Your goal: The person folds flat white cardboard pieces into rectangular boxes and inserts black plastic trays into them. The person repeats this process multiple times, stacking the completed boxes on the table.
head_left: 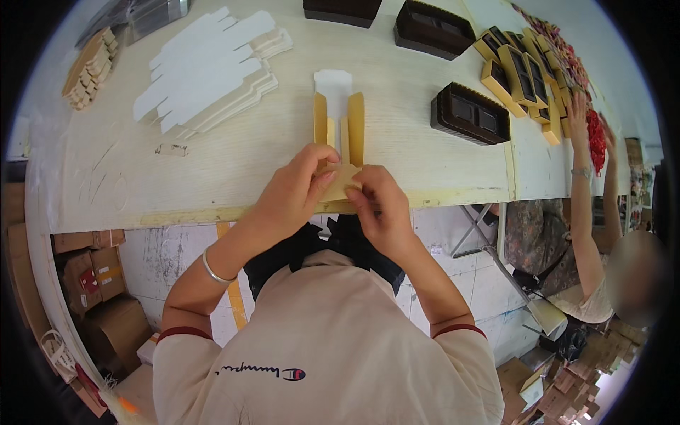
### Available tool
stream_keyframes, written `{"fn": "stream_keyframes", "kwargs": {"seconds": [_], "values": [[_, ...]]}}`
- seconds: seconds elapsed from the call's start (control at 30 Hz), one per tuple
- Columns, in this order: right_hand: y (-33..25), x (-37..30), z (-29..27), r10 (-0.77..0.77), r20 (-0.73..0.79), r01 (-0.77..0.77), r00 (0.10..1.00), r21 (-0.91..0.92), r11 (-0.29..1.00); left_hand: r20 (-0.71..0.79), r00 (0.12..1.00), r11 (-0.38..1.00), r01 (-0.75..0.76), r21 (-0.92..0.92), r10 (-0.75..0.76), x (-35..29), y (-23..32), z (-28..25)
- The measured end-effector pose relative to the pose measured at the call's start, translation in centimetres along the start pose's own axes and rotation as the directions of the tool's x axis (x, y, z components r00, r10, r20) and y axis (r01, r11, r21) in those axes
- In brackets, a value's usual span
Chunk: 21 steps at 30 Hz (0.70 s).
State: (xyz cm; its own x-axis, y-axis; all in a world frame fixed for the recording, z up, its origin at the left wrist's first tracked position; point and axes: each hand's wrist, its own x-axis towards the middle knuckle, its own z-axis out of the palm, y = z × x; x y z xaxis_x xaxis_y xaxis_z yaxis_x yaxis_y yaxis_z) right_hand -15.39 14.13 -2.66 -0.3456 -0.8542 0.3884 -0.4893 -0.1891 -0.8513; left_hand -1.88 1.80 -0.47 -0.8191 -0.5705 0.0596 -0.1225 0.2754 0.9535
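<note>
A small yellow carton [356,127] lies partly folded on the table in front of me, its two side walls standing up and its white end flap spread away from me. At the carton's near end, my left hand [301,180] pinches the flap with thumb and fingers. My right hand [381,205] grips the same near flap from the other side, fingers bent around its edge. The fingers cover part of the folded end.
White flat carton blanks [205,67] are stacked at the left. Dark brown plastic trays [471,113] stand to the right, near a pile of yellow boxes with dark inserts [520,74]. At the far right a co-worker's hands [579,117] reach to red items [596,145].
</note>
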Motion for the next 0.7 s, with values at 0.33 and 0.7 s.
{"fn": "stream_keyframes", "kwargs": {"seconds": [0.33, 0.7], "values": [[-0.7, 0.1, -0.4, -0.234, 0.183, 0.296, 0.955, -0.508, 0.809, -0.013, 0.986, 0.95, -0.157, 0.27, 0.167, -0.5, 0.5, 0.4], [-1.7, 2.6, -1.6, 0.121, 0.425, 0.1, 0.897, -0.463, 0.881, 0.155, 0.975, 0.813, -0.22, 0.539, 0.161, -0.9, 0.4, -0.1]]}}
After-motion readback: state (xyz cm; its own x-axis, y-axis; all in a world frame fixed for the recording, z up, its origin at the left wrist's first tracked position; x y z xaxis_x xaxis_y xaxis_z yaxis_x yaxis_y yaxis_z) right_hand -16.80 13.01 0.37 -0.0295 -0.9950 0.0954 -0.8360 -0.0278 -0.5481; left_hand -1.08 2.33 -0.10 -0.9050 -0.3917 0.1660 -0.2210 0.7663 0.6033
